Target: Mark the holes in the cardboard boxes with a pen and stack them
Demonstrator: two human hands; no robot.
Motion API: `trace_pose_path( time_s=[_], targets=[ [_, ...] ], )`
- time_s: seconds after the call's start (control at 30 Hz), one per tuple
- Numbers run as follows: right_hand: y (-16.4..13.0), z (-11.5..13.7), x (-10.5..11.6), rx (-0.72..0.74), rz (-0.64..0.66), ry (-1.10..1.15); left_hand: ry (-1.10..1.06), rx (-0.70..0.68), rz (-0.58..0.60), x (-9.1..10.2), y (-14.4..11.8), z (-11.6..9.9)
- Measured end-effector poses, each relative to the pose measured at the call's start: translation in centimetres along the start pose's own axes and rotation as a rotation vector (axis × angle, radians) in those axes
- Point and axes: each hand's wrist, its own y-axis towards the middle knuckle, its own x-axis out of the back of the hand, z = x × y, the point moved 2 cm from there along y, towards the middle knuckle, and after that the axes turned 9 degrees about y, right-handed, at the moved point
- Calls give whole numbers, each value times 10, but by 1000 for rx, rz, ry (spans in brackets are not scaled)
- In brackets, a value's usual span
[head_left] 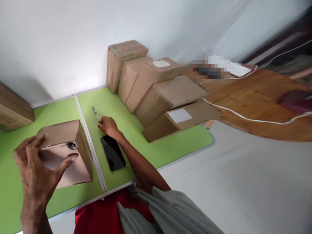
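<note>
My left hand (39, 162) grips a small cardboard box (81, 165) on the left of the green table. Its fingers lie over the box's upper edge and the thumb is spread across the near face. Close to that thumb, the box has a dark, ragged patch (72, 145) at a top corner. Further right, my right hand (109, 126) is closed round one end of a slim pen (96, 113), which points away over the table. Just below this hand, a black phone (113, 152) lies flat, beside the pale table seam (89, 136).
Several cardboard boxes (170, 92) stand in a slanting row at the right; the nearest (161, 126) has an open side. Another carton (14, 107) is at the far left by the wall. A wooden surface (253, 94) with a white cable (243, 113) adjoins the green table (170, 152).
</note>
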Motion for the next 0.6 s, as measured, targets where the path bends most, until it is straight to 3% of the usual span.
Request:
trace_pose_path(
  time_s=[0.07, 0.13, 0.2, 0.27, 0.37, 0.6],
  targets=[
    [-18, 3, 9, 70, -28, 141, 18, 59, -7, -2, 5, -6],
    [-43, 10, 16, 221, -9, 451, 44, 115, -29, -6, 9, -10],
    [-72, 21, 17, 412, 79, 848, 55, 144, -65, -9, 12, -12],
    [-95, 32, 12, 533, 185, 1104, 60, 161, -80, -12, 14, -12],
    [-111, 44, -3, 545, 222, 1096, 62, 178, -70, -15, 14, -9],
    [-111, 54, -13, 747, 66, 804, 36, 181, -78, -15, 13, -11]
  ],
)
